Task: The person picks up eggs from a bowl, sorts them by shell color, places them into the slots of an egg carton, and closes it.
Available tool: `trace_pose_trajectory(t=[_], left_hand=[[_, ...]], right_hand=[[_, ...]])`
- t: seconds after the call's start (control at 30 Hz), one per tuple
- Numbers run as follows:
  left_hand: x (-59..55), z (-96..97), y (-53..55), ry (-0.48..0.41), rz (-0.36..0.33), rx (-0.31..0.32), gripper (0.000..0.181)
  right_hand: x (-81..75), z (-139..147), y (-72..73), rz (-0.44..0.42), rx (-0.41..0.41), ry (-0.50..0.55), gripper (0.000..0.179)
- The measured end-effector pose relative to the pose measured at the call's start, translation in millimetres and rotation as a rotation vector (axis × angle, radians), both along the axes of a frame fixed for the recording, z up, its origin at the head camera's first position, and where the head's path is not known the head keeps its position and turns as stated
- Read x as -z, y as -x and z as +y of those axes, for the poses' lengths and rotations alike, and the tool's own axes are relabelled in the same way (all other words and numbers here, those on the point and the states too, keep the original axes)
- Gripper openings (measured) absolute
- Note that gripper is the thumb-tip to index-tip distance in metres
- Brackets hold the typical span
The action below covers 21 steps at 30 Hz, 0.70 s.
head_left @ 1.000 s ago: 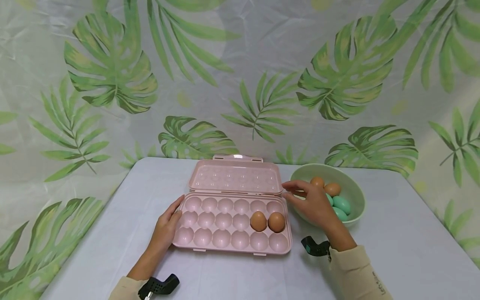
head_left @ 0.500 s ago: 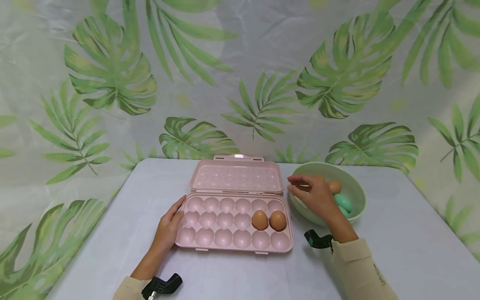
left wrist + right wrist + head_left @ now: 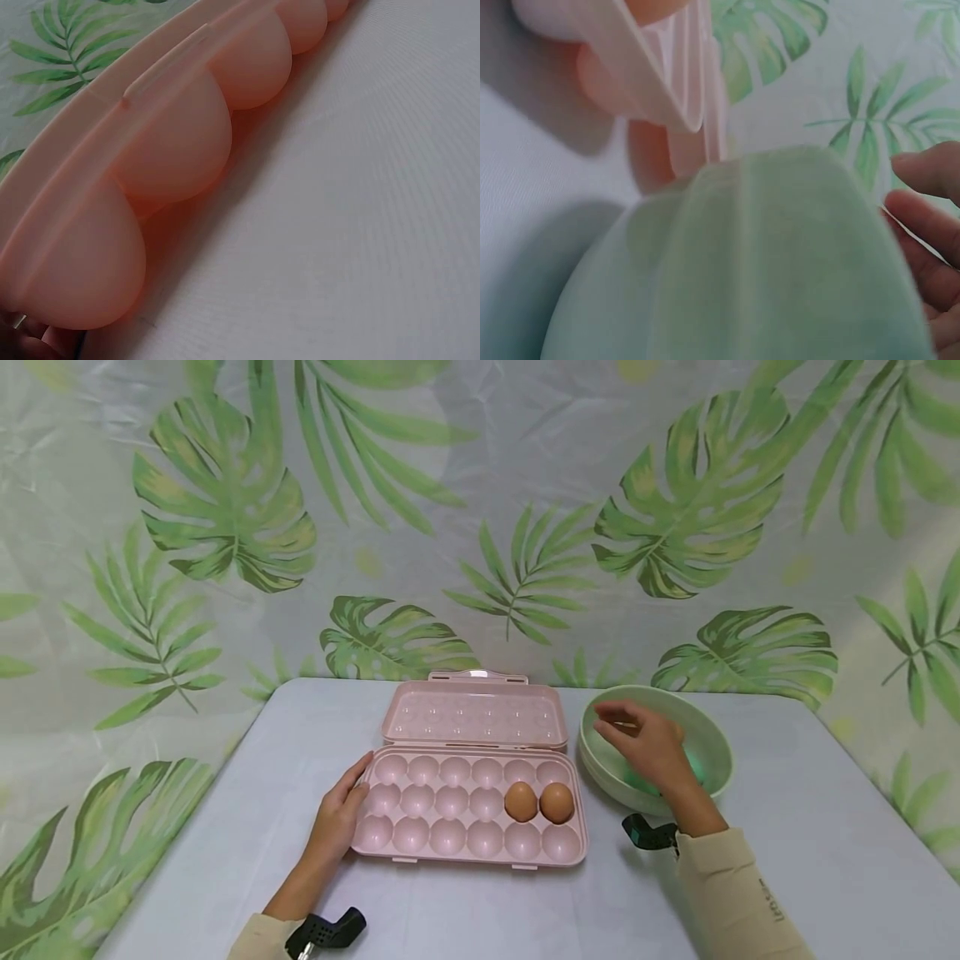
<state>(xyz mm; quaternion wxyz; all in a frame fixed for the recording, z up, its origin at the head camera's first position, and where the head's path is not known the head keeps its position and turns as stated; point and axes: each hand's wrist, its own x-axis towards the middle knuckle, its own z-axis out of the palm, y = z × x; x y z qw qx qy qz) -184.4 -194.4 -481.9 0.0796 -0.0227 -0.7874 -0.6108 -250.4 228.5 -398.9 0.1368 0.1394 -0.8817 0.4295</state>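
A pink plastic egg carton (image 3: 447, 803) lies with its lid raised behind it. Two brown eggs, one of them an egg (image 3: 557, 802) at the right end, sit side by side in its middle row. My left hand (image 3: 335, 814) holds the carton's left edge; in the left wrist view a bit of the fingers (image 3: 41, 341) shows under the corner cup. Over the pale green bowl (image 3: 708, 727) hovers my right hand (image 3: 648, 743), thumb and fingers apart and loosely bent, with nothing visible between them. It covers most of the bowl's contents; a green egg (image 3: 697, 768) shows past the wrist.
Right of the carton, the bowl stands close by on the white-covered table (image 3: 465, 910). A leaf-patterned cloth (image 3: 525, 460) hangs behind the table's far edge. The raised carton lid (image 3: 476, 710) stands between the carton's cups and that cloth.
My right hand has moved right, from beside the carton's back right corner to over the bowl, hiding more of the eggs there. My left hand keeps its hold on the carton.
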Motion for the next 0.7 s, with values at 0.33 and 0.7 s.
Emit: trace_pose_trajectory(t=[0.33,0.7], left_hand=[[1.3,-0.4,2.4,0.017,-0.005,-0.012,0.045],[0.3,0.3,1.1,-0.012,-0.004,-0.004,0.044]], right_hand=[[6.1,9.1,9.4,-0.013,0.035,0.033,0.039],[10.7,15.5,16.2,-0.057,0.057,0.021,0.043]])
